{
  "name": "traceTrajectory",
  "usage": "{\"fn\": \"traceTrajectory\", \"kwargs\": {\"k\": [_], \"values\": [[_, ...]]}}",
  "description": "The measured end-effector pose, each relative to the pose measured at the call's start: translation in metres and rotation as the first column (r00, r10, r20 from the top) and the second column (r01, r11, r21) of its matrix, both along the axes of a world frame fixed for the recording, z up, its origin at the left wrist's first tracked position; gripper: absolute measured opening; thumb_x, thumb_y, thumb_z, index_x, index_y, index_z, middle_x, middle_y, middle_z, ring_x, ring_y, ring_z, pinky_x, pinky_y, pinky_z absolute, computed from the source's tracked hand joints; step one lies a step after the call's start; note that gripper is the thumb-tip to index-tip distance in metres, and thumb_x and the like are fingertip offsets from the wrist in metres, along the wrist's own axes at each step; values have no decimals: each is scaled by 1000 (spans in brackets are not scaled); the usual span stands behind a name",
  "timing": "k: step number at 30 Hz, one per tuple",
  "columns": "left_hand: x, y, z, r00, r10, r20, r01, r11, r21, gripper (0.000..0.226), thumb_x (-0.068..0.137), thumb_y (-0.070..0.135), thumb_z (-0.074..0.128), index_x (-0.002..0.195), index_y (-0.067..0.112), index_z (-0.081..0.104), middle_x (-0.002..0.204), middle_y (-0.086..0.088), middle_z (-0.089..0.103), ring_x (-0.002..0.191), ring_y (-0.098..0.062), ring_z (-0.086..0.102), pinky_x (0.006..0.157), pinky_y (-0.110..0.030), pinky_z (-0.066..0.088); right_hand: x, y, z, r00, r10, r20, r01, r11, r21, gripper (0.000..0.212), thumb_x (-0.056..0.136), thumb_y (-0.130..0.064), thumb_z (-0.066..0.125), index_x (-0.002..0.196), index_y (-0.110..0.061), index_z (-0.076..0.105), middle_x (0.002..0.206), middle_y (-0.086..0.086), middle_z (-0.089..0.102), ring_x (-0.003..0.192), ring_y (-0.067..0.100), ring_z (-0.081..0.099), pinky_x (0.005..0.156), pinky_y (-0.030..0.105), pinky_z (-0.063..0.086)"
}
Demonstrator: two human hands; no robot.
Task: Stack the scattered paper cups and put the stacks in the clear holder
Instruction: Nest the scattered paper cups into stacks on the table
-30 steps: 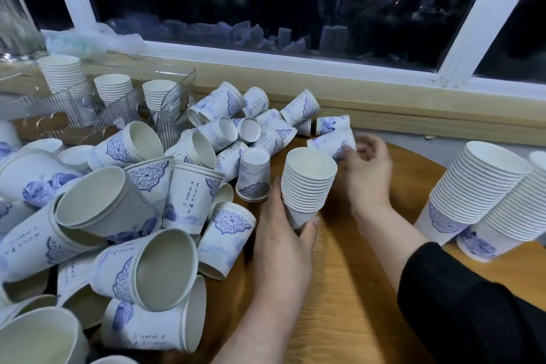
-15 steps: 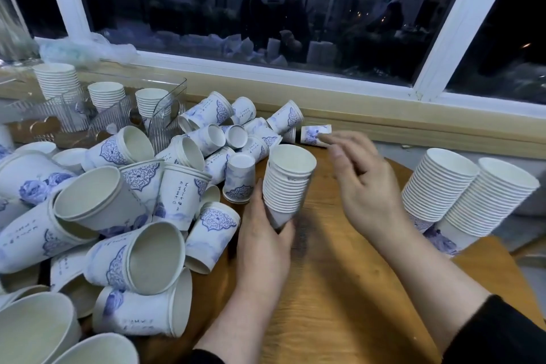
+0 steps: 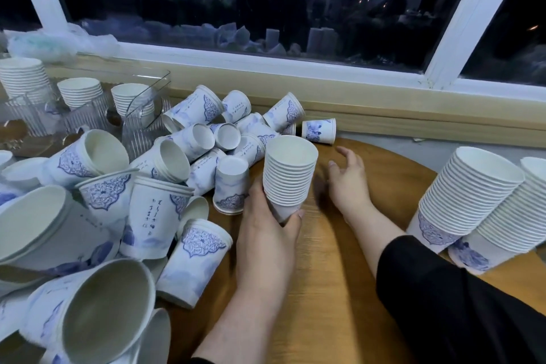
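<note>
1. A short stack of nested cups (image 3: 288,177) is held upright by the left hand (image 3: 266,233); the fingers and thumb are curled round its bare lower end, and the rims stand above the hand.
2. The right hand (image 3: 348,179) is held just right of that stack, apart from it, with the fingers spread and relaxed; nothing is gripped, and whether the palm rests on the round wooden table (image 3: 339,275) cannot be told.
3. A single cup (image 3: 319,130) lies on its side by the sill, beyond the right hand's fingertips and untouched.
4. An upside-down cup (image 3: 231,185) stands just left of the held stack, close beside the left hand.
5. The scattered cups (image 3: 124,201) are heaped on the left of the table, most tipped over.
6. The clear holder (image 3: 141,115) stands at the back left, with three short stacks seen in it.
7. Two tall leaning stacks (image 3: 469,201) rest on the table's right edge, well apart from both hands.
</note>
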State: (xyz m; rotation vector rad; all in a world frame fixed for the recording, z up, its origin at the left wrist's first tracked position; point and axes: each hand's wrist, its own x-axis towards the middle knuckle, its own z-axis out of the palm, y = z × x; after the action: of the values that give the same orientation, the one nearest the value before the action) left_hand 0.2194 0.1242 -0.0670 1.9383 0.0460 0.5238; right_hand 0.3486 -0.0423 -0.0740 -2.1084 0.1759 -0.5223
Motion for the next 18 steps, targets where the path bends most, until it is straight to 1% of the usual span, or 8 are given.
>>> {"fn": "traceTrajectory", "kwargs": {"k": [2,4,7,9,11,12,15,18], "values": [[2,1,-2,1000,-1,3,1,1000,6,79,80,22,82,145,30,38,143,10,53,130,-8,47,102,-19,36,21,1,0,1000,-23,-8,23,999,36,38,97,-17,51,135,-17,52,152,10,36,138,27,41,113,44,38],[3,2,-3,1000,0,14,0,1000,16,80,80,22,82,146,32,37,143,12,52,130,-7,48,103,-21,37,40,5,3,999,-37,-38,38,999,39,37,98,-14,50,135,-16,53,156,9,32,145,23,30,116,30,26],[3,2,-5,1000,4,21,-4,1000,19,82,80,23,82,147,34,36,144,14,52,131,-5,47,103,-19,36,59,8,6,999,-41,-34,42,998,36,31,98,-13,47,127,-15,58,153,10,37,144,23,32,115,32,29],[2,3,-5,1000,4,29,-4,1000,13,83,79,23,82,148,35,35,145,16,50,131,-3,46,103,-18,36,70,9,9,998,-46,-52,49,997,66,29,100,-15,46,125,-15,60,149,7,41,135,22,42,98,20,42],[3,2,-5,999,-3,39,2,1000,11,83,80,24,82,147,37,35,144,19,50,131,0,46,102,-17,36,76,8,10,995,-50,-88,60,992,109,29,100,-14,47,126,-12,61,138,5,48,112,21,53,62,2,41],[3,2,-6,999,-4,39,3,1000,11,83,80,24,82,147,38,35,144,20,50,131,2,46,101,-16,35,77,9,11,994,-51,-91,61,992,111,29,99,-15,49,125,-12,62,133,6,52,105,20,56,56,2,42],[3,1,-6,999,-1,38,1,1000,1,83,79,24,82,147,37,36,143,20,51,130,2,47,102,-16,36,75,13,10,997,-53,-54,61,988,142,21,93,-22,59,111,-19,69,121,7,64,109,24,62,91,34,54],[2,1,-5,1000,4,20,-4,1000,2,84,79,25,82,148,37,36,144,17,51,130,-2,47,103,-20,38,54,21,15,988,-153,13,147,970,192,15,93,-13,58,98,-23,68,109,3,68,101,24,65,90,37,53]]}}
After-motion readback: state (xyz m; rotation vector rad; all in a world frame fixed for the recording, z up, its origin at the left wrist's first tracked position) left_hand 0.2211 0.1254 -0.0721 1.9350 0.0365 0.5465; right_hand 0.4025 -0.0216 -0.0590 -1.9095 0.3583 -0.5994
